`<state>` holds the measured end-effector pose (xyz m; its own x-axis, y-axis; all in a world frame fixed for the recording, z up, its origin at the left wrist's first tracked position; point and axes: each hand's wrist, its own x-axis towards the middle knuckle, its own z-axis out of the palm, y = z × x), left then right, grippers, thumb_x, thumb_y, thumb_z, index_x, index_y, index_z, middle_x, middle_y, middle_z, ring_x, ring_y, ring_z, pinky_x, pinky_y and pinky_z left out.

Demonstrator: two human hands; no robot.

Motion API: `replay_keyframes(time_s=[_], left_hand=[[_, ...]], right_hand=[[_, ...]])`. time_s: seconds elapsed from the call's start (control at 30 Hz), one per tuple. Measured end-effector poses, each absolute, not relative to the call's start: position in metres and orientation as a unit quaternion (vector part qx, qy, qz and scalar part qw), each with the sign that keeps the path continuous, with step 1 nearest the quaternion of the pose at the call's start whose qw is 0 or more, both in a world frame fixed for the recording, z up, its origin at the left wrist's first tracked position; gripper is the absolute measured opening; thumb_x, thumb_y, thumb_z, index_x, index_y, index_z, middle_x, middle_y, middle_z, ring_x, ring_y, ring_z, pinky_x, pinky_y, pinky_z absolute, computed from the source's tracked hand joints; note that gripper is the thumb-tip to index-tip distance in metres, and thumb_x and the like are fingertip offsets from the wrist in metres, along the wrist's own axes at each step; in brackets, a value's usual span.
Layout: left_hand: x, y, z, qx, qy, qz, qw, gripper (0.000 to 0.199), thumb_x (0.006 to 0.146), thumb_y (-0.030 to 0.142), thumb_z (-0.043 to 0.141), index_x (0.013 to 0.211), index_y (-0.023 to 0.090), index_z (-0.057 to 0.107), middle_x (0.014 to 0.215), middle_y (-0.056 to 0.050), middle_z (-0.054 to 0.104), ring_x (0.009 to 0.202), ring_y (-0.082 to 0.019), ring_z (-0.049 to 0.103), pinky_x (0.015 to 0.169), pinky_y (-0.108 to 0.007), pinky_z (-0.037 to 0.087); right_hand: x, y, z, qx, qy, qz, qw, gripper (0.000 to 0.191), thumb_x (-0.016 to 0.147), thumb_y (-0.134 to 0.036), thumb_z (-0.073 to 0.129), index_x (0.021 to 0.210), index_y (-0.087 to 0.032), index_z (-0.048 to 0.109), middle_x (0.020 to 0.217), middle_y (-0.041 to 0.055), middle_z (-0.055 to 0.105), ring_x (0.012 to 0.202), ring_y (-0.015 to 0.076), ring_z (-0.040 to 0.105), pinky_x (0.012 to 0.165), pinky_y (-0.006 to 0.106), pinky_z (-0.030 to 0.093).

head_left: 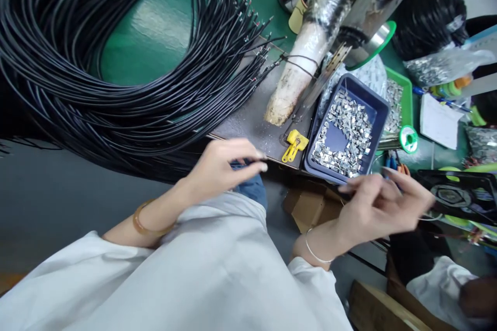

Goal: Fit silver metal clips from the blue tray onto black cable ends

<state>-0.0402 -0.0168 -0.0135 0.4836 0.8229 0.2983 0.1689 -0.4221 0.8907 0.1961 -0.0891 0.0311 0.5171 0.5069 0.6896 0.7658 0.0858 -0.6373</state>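
Black cables (pixel 163 93), looped across the upper left of the frame.
Likely springy and smooth, best held near their ends; my left hand (pixel 223 165) nearly closes thumb to finger, my right hand (pixel 382 201) blurs; I can't tell if either pinches anything.

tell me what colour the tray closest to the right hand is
The tray is dark, slightly purplish blue; it shows in the head view.

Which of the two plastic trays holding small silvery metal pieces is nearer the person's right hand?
The dark blue rectangular plastic tray: its front edge is close to the right hand, while the bright green plastic tray sits farther back.
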Motion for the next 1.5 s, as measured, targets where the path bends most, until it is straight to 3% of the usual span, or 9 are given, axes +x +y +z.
replay_keyframes(time_s=[0.1, 0.27, 0.47, 0.63, 0.77, 0.9, 1.0, 1.2, 1.5], left_hand=[[-0.047, 0.009, -0.010, 0.740, 0.459, 0.445, 0.209, 0.008, 0.087, 0.024, 0.073, 0.094, 0.023, 0.076, 0.101, -0.008, 0.076, 0.098, -0.026, 0.067, 0.090, -0.041, 0.054], [-0.051, 0.038, -0.017, 0.787, 0.504, 0.340, 0.105, 0.016, 0.090, 0.022, 0.064, 0.100, 0.020, 0.075, 0.106, -0.012, 0.070, 0.105, -0.032, 0.064, 0.088, -0.045, 0.051], [-0.061, 0.019, -0.020, 0.786, 0.466, 0.371, 0.164, 0.016, 0.091, 0.021, 0.061, 0.093, 0.018, 0.077, 0.095, -0.008, 0.070, 0.090, -0.024, 0.064, 0.084, -0.040, 0.051], [-0.066, 0.014, -0.027, 0.554, 0.489, 0.577, 0.348, 0.009, 0.088, 0.028, 0.072, 0.085, 0.021, 0.070, 0.086, -0.002, 0.069, 0.071, -0.013, 0.061, 0.064, -0.026, 0.048], [-0.066, 0.015, -0.017, 0.429, 0.430, 0.642, 0.467, 0.022, 0.081, 0.036, 0.082, 0.084, 0.022, 0.066, 0.080, 0.001, 0.068, 0.054, -0.007, 0.049, 0.051, -0.021, 0.042], [-0.051, 0.000, 0.010, 0.546, 0.254, 0.393, 0.695, 0.021, 0.071, 0.025, 0.086, 0.085, 0.015, 0.075, 0.060, 0.002, 0.061, 0.049, -0.007, 0.047, 0.047, -0.020, 0.038], [-0.028, -0.013, 0.017, 0.572, 0.142, 0.232, 0.774, 0.014, 0.075, 0.019, 0.080, 0.087, 0.012, 0.077, 0.058, 0.002, 0.060, 0.051, -0.008, 0.051, 0.049, -0.020, 0.041], [0.007, -0.020, -0.005, 0.453, 0.291, 0.348, 0.768, 0.006, 0.075, 0.016, 0.072, 0.080, 0.012, 0.071, 0.052, 0.004, 0.060, 0.048, -0.007, 0.053, 0.052, -0.019, 0.043], [0.000, -0.016, -0.001, 0.422, 0.329, 0.401, 0.743, 0.009, 0.072, 0.014, 0.074, 0.079, 0.013, 0.069, 0.055, 0.004, 0.063, 0.042, -0.004, 0.044, 0.041, -0.017, 0.033]], right_hand=[[0.227, -0.093, 0.026, -0.776, -0.491, -0.027, 0.395, 0.014, 0.088, -0.034, 0.069, 0.087, -0.022, 0.063, 0.075, -0.0005, 0.068, 0.067, 0.0165, 0.071, 0.067, 0.032, 0.058], [0.260, -0.080, 0.016, -0.773, -0.566, 0.019, 0.286, 0.009, 0.083, -0.029, 0.064, 0.078, -0.022, 0.065, 0.089, 0.0034, 0.074, 0.084, 0.0185, 0.070, 0.072, 0.031, 0.056], [0.264, -0.062, 0.019, -0.767, -0.599, 0.012, 0.230, 0.009, 0.081, -0.028, 0.063, 0.074, -0.021, 0.063, 0.078, 0.0022, 0.069, 0.073, 0.0176, 0.064, 0.073, 0.034, 0.052], [0.269, -0.060, 0.023, -0.790, -0.579, 0.011, 0.200, 0.011, 0.079, -0.030, 0.064, 0.073, -0.021, 0.062, 0.074, 0.0013, 0.066, 0.065, 0.0155, 0.058, 0.072, 0.033, 0.048], [0.271, -0.058, 0.015, -0.795, -0.563, -0.007, 0.225, 0.012, 0.077, -0.032, 0.063, 0.072, -0.022, 0.060, 0.071, -0.0002, 0.064, 0.062, 0.0146, 0.056, 0.069, 0.032, 0.046], [0.266, -0.055, 0.006, -0.785, -0.562, -0.032, 0.258, 0.012, 0.078, -0.031, 0.063, 0.071, -0.022, 0.057, 0.070, -0.0016, 0.062, 0.060, 0.0136, 0.055, 0.067, 0.031, 0.045], [0.257, -0.057, 0.009, -0.767, -0.556, -0.068, 0.312, 0.014, 0.079, -0.029, 0.065, 0.071, -0.022, 0.057, 0.070, -0.0022, 0.061, 0.060, 0.0128, 0.055, 0.064, 0.030, 0.047], [0.208, -0.072, 0.019, -0.674, -0.482, -0.011, 0.560, 0.021, 0.084, -0.030, 0.073, 0.078, -0.021, 0.055, 0.082, -0.0023, 0.062, 0.063, 0.0132, 0.068, 0.060, 0.031, 0.060], [0.151, -0.079, -0.002, -0.604, -0.591, 0.034, 0.533, 0.004, 0.091, -0.021, 0.068, 0.088, -0.024, 0.069, 0.093, 0.0009, 0.073, 0.088, 0.0168, 0.073, 0.077, 0.037, 0.064]])
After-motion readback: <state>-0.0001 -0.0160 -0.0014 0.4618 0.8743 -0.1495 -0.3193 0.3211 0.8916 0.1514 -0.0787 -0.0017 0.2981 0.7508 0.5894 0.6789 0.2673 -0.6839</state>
